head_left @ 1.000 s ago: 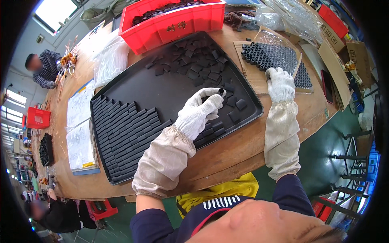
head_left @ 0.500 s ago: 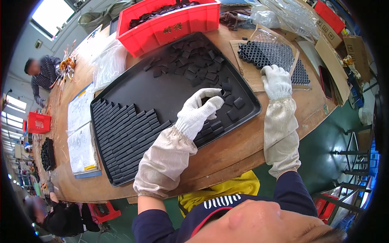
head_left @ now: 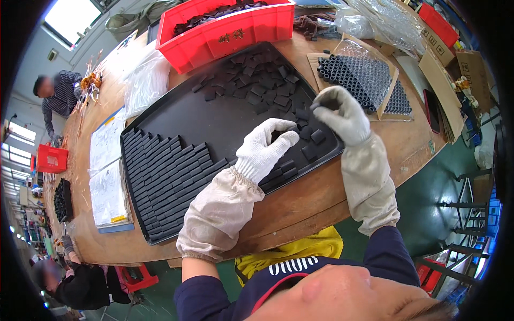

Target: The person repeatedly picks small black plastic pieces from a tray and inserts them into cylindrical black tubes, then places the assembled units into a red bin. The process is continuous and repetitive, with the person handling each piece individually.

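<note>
A large black tray point(head_left: 184, 115) lies on the table before me. My left hand point(head_left: 266, 145), in a white knitted glove, is over its right half, thumb and forefinger pinched at a small black curved piece point(head_left: 294, 129). My gloved right hand point(head_left: 345, 113) is raised above the tray's right edge. Its fingers curl round a small dark ring, partly hidden, at the tips. Loose black pieces point(head_left: 257, 90) are scattered over the far right of the tray. Neat rows of black pieces point(head_left: 170, 179) fill its near left. Upright black rings point(head_left: 345, 75) stand packed on cardboard at the right.
A red bin point(head_left: 227, 37) of dark pieces stands behind the tray. Clear plastic bags point(head_left: 147, 83) and an open booklet point(head_left: 107, 174) lie to the left. A yellow cloth point(head_left: 294, 251) hangs by the near edge. Two other people are beyond the table's left side.
My right hand has left the packed rings and moved left toward the tray, its fingers now curled round a small dark ring. My left hand has shifted slightly right and down.
</note>
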{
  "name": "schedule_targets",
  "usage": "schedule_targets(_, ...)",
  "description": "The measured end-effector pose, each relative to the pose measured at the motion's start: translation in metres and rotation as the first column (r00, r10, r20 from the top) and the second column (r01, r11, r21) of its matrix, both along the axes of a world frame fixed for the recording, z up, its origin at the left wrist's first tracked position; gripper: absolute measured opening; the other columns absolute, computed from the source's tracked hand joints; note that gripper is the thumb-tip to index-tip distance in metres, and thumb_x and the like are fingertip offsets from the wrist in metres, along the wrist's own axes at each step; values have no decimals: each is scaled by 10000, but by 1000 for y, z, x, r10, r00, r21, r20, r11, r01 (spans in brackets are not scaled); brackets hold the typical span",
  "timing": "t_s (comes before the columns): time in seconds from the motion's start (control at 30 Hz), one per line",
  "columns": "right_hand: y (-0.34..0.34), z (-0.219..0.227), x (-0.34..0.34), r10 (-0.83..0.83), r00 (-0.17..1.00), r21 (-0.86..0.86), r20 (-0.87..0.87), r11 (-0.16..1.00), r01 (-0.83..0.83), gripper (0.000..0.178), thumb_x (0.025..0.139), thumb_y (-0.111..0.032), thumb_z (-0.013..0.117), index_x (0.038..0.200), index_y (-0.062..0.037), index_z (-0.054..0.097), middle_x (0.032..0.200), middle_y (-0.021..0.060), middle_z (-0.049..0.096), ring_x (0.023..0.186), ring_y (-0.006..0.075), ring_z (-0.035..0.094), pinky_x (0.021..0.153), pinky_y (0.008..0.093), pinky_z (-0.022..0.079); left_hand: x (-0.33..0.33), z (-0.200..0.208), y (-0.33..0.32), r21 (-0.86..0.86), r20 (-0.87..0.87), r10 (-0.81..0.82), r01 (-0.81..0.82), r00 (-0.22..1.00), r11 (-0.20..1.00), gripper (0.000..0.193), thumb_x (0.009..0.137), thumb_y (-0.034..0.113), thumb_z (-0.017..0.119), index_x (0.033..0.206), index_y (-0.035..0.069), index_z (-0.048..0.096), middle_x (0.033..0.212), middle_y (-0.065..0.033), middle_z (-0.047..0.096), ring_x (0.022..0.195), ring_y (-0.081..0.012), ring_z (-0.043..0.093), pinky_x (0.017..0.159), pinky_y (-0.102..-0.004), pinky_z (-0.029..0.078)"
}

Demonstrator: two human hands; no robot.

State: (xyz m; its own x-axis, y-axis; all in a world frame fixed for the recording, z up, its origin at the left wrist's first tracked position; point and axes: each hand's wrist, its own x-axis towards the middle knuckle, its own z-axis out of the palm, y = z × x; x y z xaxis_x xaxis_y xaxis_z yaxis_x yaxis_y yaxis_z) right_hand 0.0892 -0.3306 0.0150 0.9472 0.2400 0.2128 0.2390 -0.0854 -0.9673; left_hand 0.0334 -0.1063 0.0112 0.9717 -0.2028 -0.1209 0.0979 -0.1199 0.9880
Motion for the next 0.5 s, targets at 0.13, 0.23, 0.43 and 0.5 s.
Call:
schedule_targets(0.13,20,-6,-18,180,979,161,-90,973,-164,250,874,-10,701,1102,-29,601,1010,47,654,971,121,621,855,277,526,1,0,0,8,-21,10,-9,1000,1000,293,924,219,721,1161,53,673,973,9,684,817,-46,587,695,-227,510)
schedule_targets(0.23,20,-6,-18,199,971,192,-129,966,-172,241,882,3,692,1104,-28,604,1023,51,660,950,115,638,850,268,533,0,6,1,-39,-84,19,-22,996,999,305,942,229,699,1191,59,655,1015,4,682,855,-53,609,731,-226,508)
schedule_targets(0.43,25,-12,-22,156,985,153,-67,978,-144,192,884,44,677,1058,-26,637,1039,40,672,921,108,654,835,253,534,1,10,3,-48,-134,-9,2,991,999,368,944,288,696,1232,70,628,1058,-3,675,922,-72,626,785,-245,511)
schedule_targets(0.5,29,-13,-24,120,990,157,-67,982,-108,182,880,50,674,1046,-21,648,1041,41,673,927,116,653,831,255,531,-1,10,5,-97,-174,-14,-3,985,995,383,943,304,696,1238,72,622,1066,-5,671,939,-77,623,798,-254,512)
